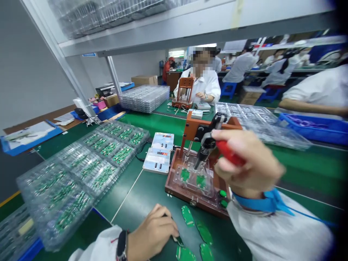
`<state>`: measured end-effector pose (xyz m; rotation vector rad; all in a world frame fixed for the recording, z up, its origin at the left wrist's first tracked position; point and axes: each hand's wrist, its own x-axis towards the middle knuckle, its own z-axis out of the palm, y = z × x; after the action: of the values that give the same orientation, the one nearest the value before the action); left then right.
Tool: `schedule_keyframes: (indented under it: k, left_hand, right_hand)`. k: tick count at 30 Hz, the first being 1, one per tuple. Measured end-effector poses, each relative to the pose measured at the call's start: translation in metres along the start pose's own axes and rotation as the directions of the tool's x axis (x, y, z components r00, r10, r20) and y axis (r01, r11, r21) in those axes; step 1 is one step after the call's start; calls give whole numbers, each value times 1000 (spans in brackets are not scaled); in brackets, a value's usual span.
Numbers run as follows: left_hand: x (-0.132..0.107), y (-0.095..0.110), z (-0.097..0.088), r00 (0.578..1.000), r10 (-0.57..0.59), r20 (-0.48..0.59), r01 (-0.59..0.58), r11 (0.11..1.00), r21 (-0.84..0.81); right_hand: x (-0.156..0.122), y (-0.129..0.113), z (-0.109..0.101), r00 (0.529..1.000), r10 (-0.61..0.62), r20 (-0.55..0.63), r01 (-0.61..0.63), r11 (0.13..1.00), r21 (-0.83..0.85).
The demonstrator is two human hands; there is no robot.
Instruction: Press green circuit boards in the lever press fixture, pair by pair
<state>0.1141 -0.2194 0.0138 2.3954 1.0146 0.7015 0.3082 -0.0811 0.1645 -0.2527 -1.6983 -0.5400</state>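
Observation:
My right hand (248,159) is wrapped round the red handle (230,153) of a toggle-lever test press, and looks blurred by motion. The press has an orange frame (190,129) on a brown wooden base (179,190). Under its lever, two green circuit boards, one at the left (185,175) and one at the right (201,181), lie in a clear fixture plate (178,180). My left hand (154,230) rests low on the green bench, fingers closed around a slim dark object (178,240), mostly hidden. Several loose green boards (187,216) lie beside it.
Clear trays (94,210) filled with green boards span the left side. Two small meters with red digits (157,159) stand left of the press. More stacked trays (145,98), a blue bin (315,127) and a co-worker (212,85) at another press are behind. A shelf (163,27) crosses overhead.

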Motion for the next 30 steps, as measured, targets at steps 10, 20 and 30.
schedule_keyframes:
  k: [10, 20, 30]
  left_hand:
    - [-36, -25, 2, 997, -82, 13, 83, 988, -127]
    - [-36, -38, 24, 971, -199, 129, 200, 980, 5]
    - [-34, -35, 26, 962, -270, 35, 272, 951, -150]
  right_hand:
    - [54, 71, 9, 665, 731, 154, -725, 681, -103]
    - [-129, -60, -38, 478, 636, 606, -625, 731, -274]
    - [-135, -42, -33, 396, 540, 743, -683, 714, -154]
